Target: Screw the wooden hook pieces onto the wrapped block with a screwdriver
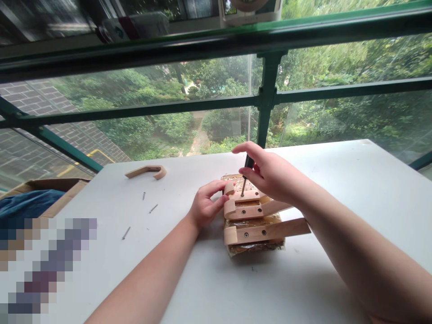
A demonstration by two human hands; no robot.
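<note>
A wooden board (254, 248) with several curved wooden hooks (261, 231) screwed to it lies on the white table (354, 189). My left hand (205, 207) is closed on the curled end of the top hook (229, 190), pinching it with thumb and fingers. My right hand (270, 173) is wrapped round a black-handled screwdriver (245, 177) held upright, its tip on a screw in that top hook.
A loose wooden hook (146, 171) lies at the table's back left. Three loose screws (152, 208) are scattered left of the board. A cardboard box (50, 186) with blue cloth stands past the left edge. Green window frames (266, 96) and glass run behind the table.
</note>
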